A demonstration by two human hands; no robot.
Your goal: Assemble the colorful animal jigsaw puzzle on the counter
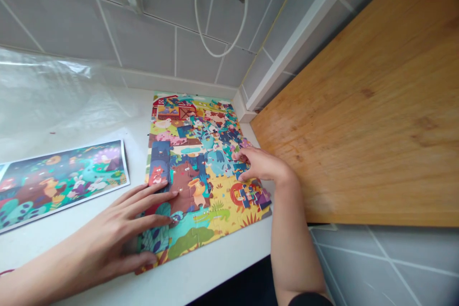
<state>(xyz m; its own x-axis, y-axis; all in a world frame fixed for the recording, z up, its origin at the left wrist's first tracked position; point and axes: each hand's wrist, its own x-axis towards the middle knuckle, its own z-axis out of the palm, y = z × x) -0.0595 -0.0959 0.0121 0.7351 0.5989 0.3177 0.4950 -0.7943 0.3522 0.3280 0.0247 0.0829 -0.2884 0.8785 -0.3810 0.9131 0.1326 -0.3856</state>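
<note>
A colourful jigsaw puzzle (215,196) with animal pictures lies on the white surface, and several loose puzzle pieces (222,131) are heaped over its upper right part. My left hand (132,220) rests flat on the lower left of it, fingers spread, touching a joined section with a brown bear (184,179). At the right edge, my right hand (263,165) reaches in among the loose pieces with curled fingers. Its thumb and fingertips are apart, around a dark blue piece (240,169); no firm hold on it shows. More loose pieces (253,194) lie below that hand, near the lion.
A printed picture sheet (64,177) lies to the left. Clear plastic film (53,86) is behind it. A wooden board (358,129) stands close on the right. The grey tiled wall (143,38) bounds the back, with a white hose (215,52) hanging down.
</note>
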